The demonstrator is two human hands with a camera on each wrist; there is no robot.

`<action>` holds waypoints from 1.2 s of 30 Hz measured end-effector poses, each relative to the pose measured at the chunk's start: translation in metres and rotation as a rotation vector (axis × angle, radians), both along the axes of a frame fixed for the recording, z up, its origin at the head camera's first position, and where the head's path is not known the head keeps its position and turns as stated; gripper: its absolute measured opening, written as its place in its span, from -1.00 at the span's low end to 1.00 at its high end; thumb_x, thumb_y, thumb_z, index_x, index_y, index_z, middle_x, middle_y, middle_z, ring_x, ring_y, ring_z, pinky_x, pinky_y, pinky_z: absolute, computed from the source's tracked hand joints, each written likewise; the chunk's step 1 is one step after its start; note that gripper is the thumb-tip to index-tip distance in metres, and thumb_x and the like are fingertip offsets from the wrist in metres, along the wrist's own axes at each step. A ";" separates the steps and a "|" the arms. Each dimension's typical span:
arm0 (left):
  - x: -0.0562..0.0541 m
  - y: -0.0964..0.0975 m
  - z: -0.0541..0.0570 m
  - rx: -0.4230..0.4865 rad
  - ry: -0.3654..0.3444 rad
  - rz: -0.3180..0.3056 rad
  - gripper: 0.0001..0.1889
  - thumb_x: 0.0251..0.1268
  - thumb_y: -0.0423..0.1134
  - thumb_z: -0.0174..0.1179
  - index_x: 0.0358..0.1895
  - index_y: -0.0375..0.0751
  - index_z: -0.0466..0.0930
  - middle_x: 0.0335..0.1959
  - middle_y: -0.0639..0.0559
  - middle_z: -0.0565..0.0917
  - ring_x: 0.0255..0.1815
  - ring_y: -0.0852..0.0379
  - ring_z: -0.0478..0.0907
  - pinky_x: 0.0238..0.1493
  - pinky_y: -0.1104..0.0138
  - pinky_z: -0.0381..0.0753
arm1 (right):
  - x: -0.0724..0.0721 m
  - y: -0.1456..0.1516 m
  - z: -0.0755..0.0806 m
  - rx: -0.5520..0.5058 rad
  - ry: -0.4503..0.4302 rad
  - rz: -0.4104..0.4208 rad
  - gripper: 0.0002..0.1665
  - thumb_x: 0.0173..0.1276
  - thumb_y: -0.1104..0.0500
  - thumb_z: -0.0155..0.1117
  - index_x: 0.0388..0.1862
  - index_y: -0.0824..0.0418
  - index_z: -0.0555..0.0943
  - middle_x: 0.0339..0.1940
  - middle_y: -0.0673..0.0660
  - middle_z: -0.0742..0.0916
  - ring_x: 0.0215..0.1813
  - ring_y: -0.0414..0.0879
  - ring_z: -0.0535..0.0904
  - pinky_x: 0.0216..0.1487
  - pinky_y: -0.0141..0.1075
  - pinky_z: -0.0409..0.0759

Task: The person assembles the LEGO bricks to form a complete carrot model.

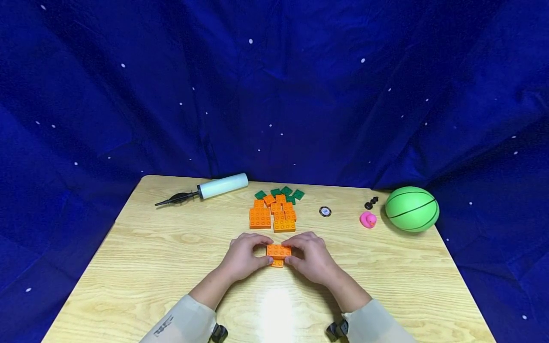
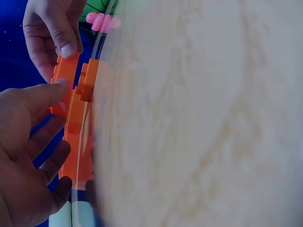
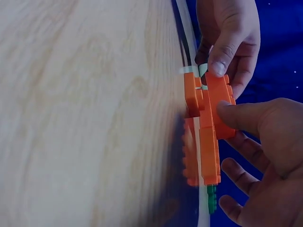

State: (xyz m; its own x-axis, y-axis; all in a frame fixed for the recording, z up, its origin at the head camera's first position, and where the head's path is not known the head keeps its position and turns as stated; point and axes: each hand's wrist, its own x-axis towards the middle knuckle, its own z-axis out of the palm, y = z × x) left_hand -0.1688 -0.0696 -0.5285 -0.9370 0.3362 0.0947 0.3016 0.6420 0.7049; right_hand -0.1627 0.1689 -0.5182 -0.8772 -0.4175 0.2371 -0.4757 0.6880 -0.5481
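Both hands hold one long orange toy building brick, studs up, near the middle of the table. My left hand pinches its left end between thumb and fingers; my right hand pinches the right end the same way. A smaller orange brick shows below the long one, its near studs uncovered. In the left wrist view, the left thumb lies along the long brick's near side. The right wrist view shows the smaller brick lower down, close against the table, with the long brick over it.
Beyond the hands lie several orange bricks and green bricks. A hand pump lies at the back left. Toward the right are a poker chip, a pink toy duck, a small black object and a green ball.
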 end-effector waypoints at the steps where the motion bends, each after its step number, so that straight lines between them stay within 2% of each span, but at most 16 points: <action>1: 0.000 0.000 0.000 -0.002 -0.004 -0.001 -0.60 0.16 -0.05 0.55 0.09 0.12 0.75 0.10 0.19 0.74 0.25 0.00 0.52 0.28 -0.09 0.31 | 0.001 -0.001 0.000 0.003 -0.004 -0.001 -0.59 0.21 0.16 0.62 0.06 0.04 0.79 0.01 -0.05 0.79 0.17 -0.04 0.58 0.29 0.07 0.43; 12: 0.002 -0.001 -0.003 -0.049 0.009 -0.024 -0.66 0.13 -0.05 0.57 -0.01 0.17 0.76 0.01 0.26 0.76 0.11 0.12 0.53 0.20 0.01 0.31 | 0.007 -0.004 -0.001 0.024 -0.066 -0.016 -0.60 0.24 0.09 0.61 0.08 -0.02 0.78 0.01 -0.07 0.79 0.19 -0.08 0.55 0.28 0.06 0.36; 27: 0.006 -0.004 0.001 -0.072 0.004 -0.044 -0.69 0.15 -0.01 0.55 -0.03 0.20 0.75 0.01 0.28 0.75 0.08 0.15 0.53 0.18 0.04 0.32 | 0.011 -0.003 -0.001 0.031 -0.032 0.009 -0.59 0.22 0.09 0.63 0.06 -0.01 0.78 0.00 -0.08 0.80 0.17 -0.09 0.56 0.24 0.07 0.38; 36: 0.005 -0.007 0.001 -0.069 0.004 -0.045 -0.69 0.12 -0.03 0.58 -0.06 0.18 0.76 -0.05 0.30 0.75 0.05 0.16 0.55 0.17 0.03 0.31 | 0.011 -0.006 0.000 0.065 -0.035 0.012 -0.59 0.23 0.09 0.61 0.07 -0.02 0.78 0.03 -0.06 0.80 0.19 -0.06 0.55 0.30 0.11 0.34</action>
State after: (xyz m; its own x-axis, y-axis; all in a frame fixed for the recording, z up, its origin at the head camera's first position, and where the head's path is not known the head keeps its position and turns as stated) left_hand -0.1634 -0.0764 -0.5275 -0.9204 0.3840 0.0738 0.3344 0.6749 0.6578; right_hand -0.1517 0.1630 -0.5186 -0.8794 -0.4414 0.1782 -0.4651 0.7173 -0.5187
